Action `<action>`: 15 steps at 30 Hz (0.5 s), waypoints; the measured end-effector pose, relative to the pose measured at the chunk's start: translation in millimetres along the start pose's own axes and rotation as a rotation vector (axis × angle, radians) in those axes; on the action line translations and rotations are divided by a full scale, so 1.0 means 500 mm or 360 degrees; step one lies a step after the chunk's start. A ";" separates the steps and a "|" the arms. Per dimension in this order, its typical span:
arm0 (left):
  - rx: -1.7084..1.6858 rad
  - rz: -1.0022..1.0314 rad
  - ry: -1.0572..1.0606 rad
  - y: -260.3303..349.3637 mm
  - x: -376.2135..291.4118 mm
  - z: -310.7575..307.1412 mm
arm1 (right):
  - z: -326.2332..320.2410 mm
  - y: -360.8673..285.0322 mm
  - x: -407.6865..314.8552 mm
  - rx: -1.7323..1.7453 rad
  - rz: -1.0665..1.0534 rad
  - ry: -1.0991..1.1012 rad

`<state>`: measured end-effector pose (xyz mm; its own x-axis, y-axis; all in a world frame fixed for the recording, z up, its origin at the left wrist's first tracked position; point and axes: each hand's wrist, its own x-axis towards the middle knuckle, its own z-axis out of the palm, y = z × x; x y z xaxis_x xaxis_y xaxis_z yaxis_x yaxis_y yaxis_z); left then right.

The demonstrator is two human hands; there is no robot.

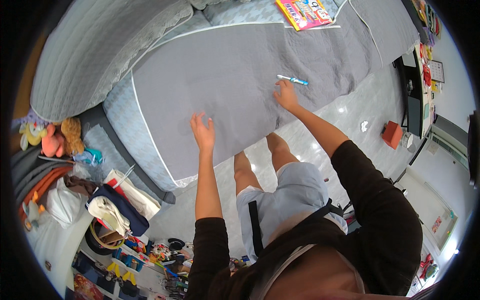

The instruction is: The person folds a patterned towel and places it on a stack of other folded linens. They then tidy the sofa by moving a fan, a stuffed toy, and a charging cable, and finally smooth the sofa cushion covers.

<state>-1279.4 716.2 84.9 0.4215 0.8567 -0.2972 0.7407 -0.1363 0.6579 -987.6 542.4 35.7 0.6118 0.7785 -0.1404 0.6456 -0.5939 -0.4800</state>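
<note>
A blue-and-white toothbrush (292,79) lies on the grey quilted cover (232,60) of a sofa seat in front of me. My right hand (287,96) is just on the near side of it, fingers apart and slightly bent, holding nothing. Whether its fingertips touch the handle or the cover is hard to tell. Farther left, my left hand (203,131) is over the same cover, with its fingers spread and nothing in them.
A bright pink and yellow book or box (304,13) lies at the sofa's back. Plush toys (53,141) and bags (116,206) crowd the left. An orange-red box (392,135) and a crumpled white tissue (364,126) are on the tiled floor to the right, near a black desk (414,112).
</note>
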 end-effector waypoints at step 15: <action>0.0135 -0.0125 -0.0108 0.076 0.070 0.145 | -0.026 0.192 0.106 -0.0577 0.0106 -0.0546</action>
<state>-1198.4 705.0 49.5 0.3931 0.8311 -0.3935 0.8132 -0.1145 0.5706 -887.3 524.1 -6.7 0.5109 0.7221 -0.4664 0.7646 -0.6297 -0.1373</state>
